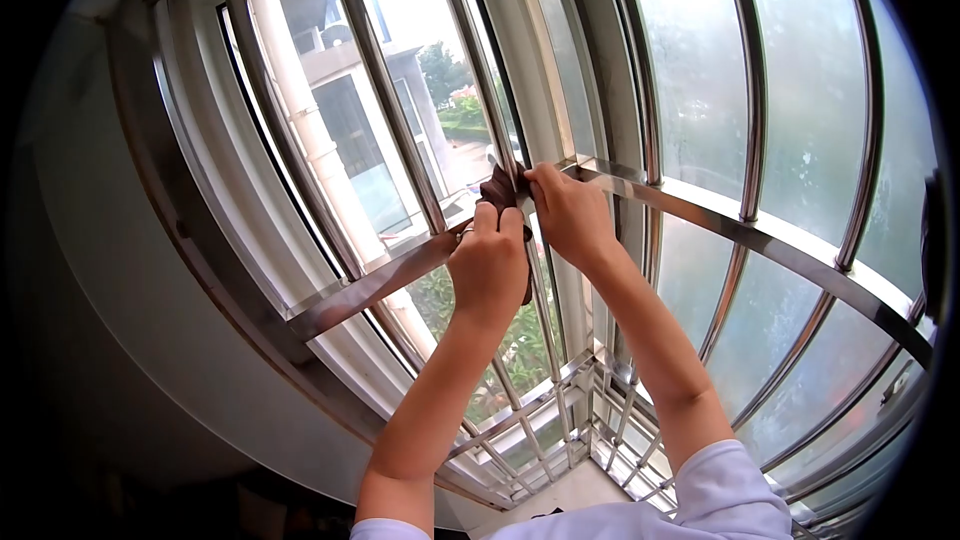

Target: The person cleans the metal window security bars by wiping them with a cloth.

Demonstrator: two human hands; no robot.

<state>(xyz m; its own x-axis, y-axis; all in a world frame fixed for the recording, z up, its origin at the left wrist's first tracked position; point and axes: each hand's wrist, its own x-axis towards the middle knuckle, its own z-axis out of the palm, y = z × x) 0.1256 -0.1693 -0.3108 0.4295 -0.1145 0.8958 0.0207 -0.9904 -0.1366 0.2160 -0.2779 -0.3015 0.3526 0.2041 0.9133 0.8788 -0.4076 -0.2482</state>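
Note:
A dark brown cloth (498, 187) is bunched around an upright metal bar (478, 45), where the bar meets the horizontal rail (385, 275). My left hand (487, 262) is closed on the cloth just below the rail, with a ring on one finger. Some of the cloth hangs down behind that hand. On the other side of the bar, my right hand (572, 215) pinches the cloth's upper edge, its fingertips close to the bar. The fingers of both hands partly hide how the cloth goes round the metal.
Upright bars and rails form a window grille that turns a corner to the right. Frosted panes (700, 80) stand behind the right side. Through the left pane show a white pipe (318, 145), a building and greenery. A lower rail (540, 400) runs beneath my arms.

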